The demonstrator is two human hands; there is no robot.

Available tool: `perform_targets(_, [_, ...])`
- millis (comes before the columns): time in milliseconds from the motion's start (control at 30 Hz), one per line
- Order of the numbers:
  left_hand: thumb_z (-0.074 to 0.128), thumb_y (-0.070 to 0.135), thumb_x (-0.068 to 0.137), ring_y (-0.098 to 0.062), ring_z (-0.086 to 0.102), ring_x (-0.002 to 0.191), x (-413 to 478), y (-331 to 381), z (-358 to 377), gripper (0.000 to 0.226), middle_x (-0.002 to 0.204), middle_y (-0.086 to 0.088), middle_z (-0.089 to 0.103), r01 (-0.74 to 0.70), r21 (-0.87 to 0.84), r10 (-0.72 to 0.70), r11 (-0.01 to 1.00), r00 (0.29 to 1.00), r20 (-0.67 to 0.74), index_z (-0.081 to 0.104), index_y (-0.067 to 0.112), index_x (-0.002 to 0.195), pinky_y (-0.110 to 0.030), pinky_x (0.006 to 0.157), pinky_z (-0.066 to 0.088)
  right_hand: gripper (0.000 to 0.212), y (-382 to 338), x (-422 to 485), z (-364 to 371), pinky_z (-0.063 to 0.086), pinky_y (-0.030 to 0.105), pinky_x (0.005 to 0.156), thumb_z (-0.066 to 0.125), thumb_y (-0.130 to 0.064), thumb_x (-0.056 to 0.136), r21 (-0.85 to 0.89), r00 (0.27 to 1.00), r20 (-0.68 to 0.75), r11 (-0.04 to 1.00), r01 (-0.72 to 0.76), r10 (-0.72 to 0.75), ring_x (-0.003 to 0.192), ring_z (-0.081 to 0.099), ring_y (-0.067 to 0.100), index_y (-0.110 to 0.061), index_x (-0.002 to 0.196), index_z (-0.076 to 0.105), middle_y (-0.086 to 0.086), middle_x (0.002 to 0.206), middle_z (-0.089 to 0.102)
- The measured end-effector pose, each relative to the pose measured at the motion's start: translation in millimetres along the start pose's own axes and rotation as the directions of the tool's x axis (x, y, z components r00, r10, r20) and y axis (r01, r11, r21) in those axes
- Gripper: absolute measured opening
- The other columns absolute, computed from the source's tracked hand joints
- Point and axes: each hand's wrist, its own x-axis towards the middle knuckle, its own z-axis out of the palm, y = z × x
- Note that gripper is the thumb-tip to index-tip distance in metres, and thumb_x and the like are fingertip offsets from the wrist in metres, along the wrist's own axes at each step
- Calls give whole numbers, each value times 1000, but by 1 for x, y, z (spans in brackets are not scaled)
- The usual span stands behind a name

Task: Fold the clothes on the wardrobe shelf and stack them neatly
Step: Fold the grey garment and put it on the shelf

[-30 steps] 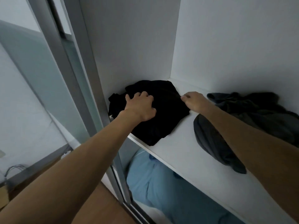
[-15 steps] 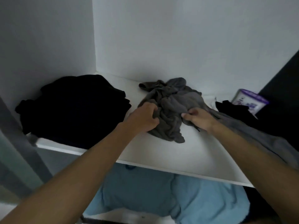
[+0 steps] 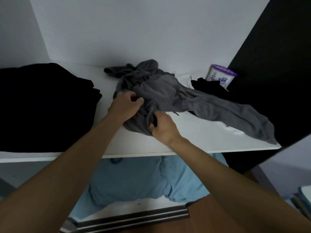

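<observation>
**Grey cloth, soft and limp: find a straight edge before lifting**

I see the grey garment [image 3: 168, 91] lying crumpled at the middle of the white shelf [image 3: 202, 143]. Its bunched end is toward the front edge, and one long part trails off to the right as far as the shelf's front corner. My left hand [image 3: 125, 106] has its fingers curled into the bunched cloth on the left side. My right hand [image 3: 163, 128] pinches a fold just beside it, nearer the front edge. Both hands hold cloth; neither lies flat.

I judge the garment light and wholly limp. It looks like a soft knit, so it should not slip out of a pinch, but any part I do not hold will sag and drag. A thin cord shows near the right hand, which hints at a waistband or a hood; I cannot tell which. The best hold, I think, is two points well apart along one straight edge, so the rest hangs and the creases drop out. Gripping the middle of the bunch would only lift a knot.

The trailing part seems to lie partly over a small black piece [image 3: 208, 86] and near a white cloth [image 3: 183, 79] and a purple-lidded tub [image 3: 222, 76], so a hard pull could drag them along. A black stack [image 3: 42, 106] sits at the left of the shelf, apart from the grey garment.
</observation>
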Motion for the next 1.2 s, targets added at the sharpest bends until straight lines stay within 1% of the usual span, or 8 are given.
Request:
perform_targets(267, [71,60,78,-35,39,140,-15,24,34,97,158,-12,35,-32,163,1,986,982,191,29,19,155,-47,114,36,27,7,-60,-20,44,33,77,53,-28,93,-83,967,183,977,194,-177,104,55,32,-11,113,61,13,112,65])
perform_targets(367, [75,39,80,-37,49,129,-36,30,39,89,150,-14,41,-73,342,16,937,986,168,29,19,153,-47,105,44,25,42,-70,-49,49,34,83,52,-27,92,-47,957,241,983,180,-163,107,60,25,-21,110,69,2,115,69])
perform_targets(533, [71,25,80,-31,59,101,-91,47,49,66,120,-11,57,-73,354,34,932,993,115,40,18,138,-47,89,52,39,137,-39,-122,48,41,98,63,-23,86,-197,995,-96,980,-10,-9,120,57,34,-22,125,63,8,128,63])
perform_targets(667, [68,26,78,-23,53,83,-133,56,65,47,97,-3,58,1,403,6,915,1000,-15,43,21,117,-37,75,42,58,200,-12,-149,37,49,110,64,-33,90,-369,970,-86,897,-244,229,137,40,37,-25,144,43,11,148,45])
perform_targets(767, [66,26,79,-22,50,76,-157,56,80,36,81,2,51,90,432,-41,897,992,-121,39,22,104,-36,70,36,44,230,-5,-142,44,49,105,59,-30,96,-260,972,-28,937,-232,233,130,48,38,-21,139,54,17,141,53])
perform_targets(900, [62,21,82,-25,49,74,-170,62,91,31,77,1,48,168,451,-106,877,981,-160,37,21,102,-37,69,36,29,247,-5,-131,48,48,100,58,-25,97,-184,967,-193,962,-200,164,124,53,39,-23,124,69,18,132,61])
perform_targets(1033, [56,16,81,-28,56,85,-177,75,89,24,92,-4,58,209,379,-184,902,978,-102,42,23,99,-39,77,46,17,249,-7,-129,52,46,93,60,-14,90,-180,963,-239,969,-168,123,110,60,38,-19,97,75,17,117,67])
perform_targets(1200, [52,3,82,-21,57,89,-189,79,89,22,96,-1,61,228,-85,-241,970,950,-199,50,21,94,-31,80,46,11,251,-5,-143,53,41,85,51,-15,94,168,907,-320,958,-232,275,97,64,32,-19,86,58,12,102,70])
